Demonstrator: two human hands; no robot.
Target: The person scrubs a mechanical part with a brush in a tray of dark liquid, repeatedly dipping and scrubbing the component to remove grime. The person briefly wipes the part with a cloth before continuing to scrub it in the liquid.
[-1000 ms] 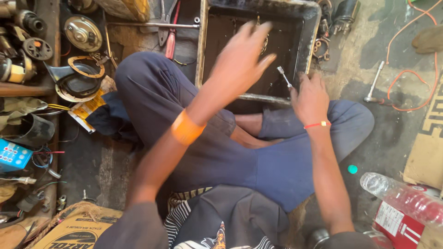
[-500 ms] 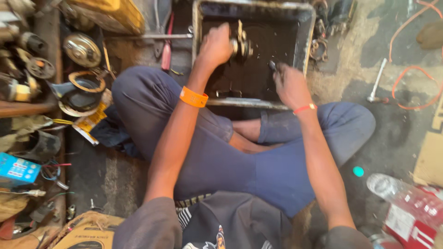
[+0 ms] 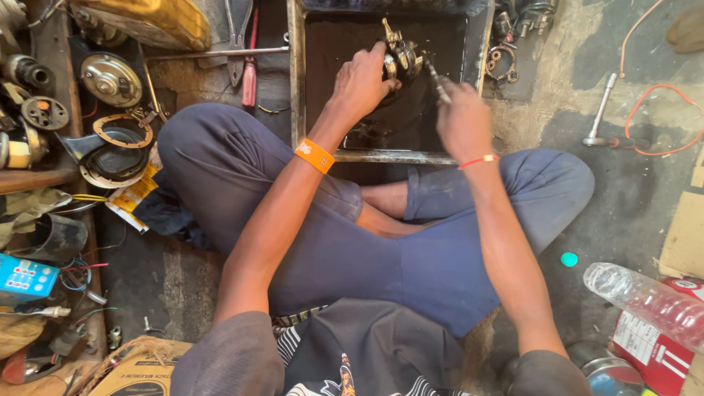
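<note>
Gripping a greasy metal part (image 3: 402,60), left hand (image 3: 361,82) holds it inside the black tray (image 3: 296,88); right hand (image 3: 462,121) pinches a thin tool (image 3: 437,79).

At twelve o'clock the tray (image 3: 297,88) holds black, oily liquid, and the metal part (image 3: 402,60) in it is dark and greasy. An orange band (image 3: 314,155) circles one wrist, a thin red thread (image 3: 478,160) the other. The trousers (image 3: 411,257) are navy blue. A yellow can (image 3: 150,22) sits at eleven, a turquoise cap (image 3: 569,259) at four.
</note>
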